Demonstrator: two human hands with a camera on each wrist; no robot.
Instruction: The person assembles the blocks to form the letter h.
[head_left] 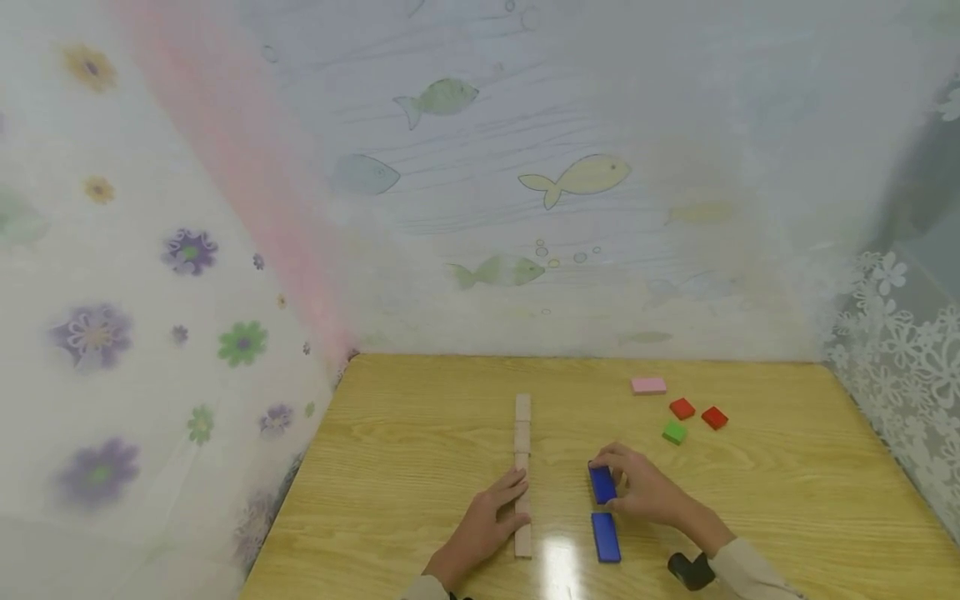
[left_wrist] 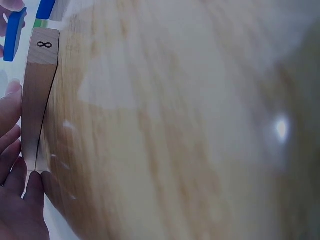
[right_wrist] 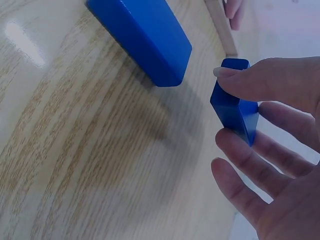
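My left hand (head_left: 486, 521) touches the near part of a straight row of plain wooden blocks (head_left: 522, 437), fingertips and thumb resting along it. In the left wrist view, the end of the nearest wooden block (left_wrist: 44, 46) bears a figure 8, and that hand's fingers (left_wrist: 15, 177) lie at its side. To the right, my right hand (head_left: 647, 492) pinches a blue block (head_left: 602, 485) between thumb and fingers; in the right wrist view this blue block (right_wrist: 234, 107) appears end-on. A second blue block (head_left: 606, 537) lies flat on the table, nearer to me and in line with it.
Farther back on the right of the wooden table (head_left: 405, 433) lie a pink block (head_left: 648, 386), two red blocks (head_left: 682, 408) and a green block (head_left: 674, 432). Patterned fabric walls (head_left: 480, 308) border the table at the back and sides.
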